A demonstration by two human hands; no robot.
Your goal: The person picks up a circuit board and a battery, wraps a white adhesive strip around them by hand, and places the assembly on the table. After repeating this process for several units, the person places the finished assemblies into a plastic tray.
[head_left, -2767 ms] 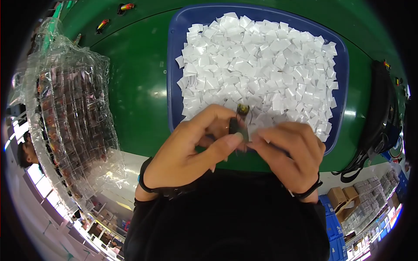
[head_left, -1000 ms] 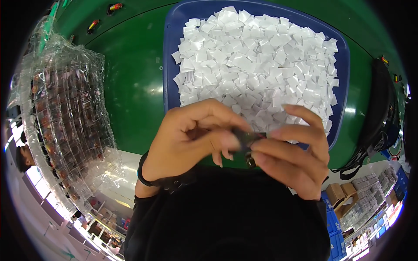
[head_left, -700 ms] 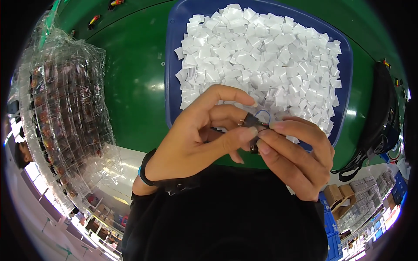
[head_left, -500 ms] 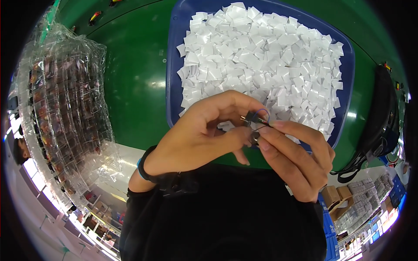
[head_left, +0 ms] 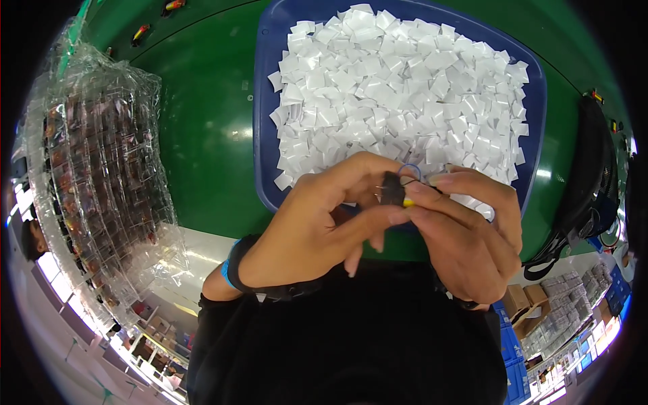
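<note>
A small black electrical part (head_left: 391, 188) with thin metal pins, a looped blue wire and a bit of yellow sits between my two hands, above the near edge of a blue bin (head_left: 266, 135). My left hand (head_left: 317, 223) grips its pin end between thumb and curled fingers. From the other side, the thumb and fingers of my right hand (head_left: 472, 233) pinch the wired end. My fingers hide much of the part. Beyond both hands, many white paper-like squares (head_left: 398, 88) fill the bin.
A stack of clear plastic trays (head_left: 101, 169) wrapped in film stands at the left of the green table (head_left: 202, 135). A black bag (head_left: 590, 175) lies on the right. Small red-and-yellow parts (head_left: 140, 34) are at the far left. Cardboard boxes (head_left: 525, 304) stand at lower right.
Both hands have shifted slightly, and the part has turned so its black block and a yellow bit show more. My right fingers have closed in nearer to the left thumb.
</note>
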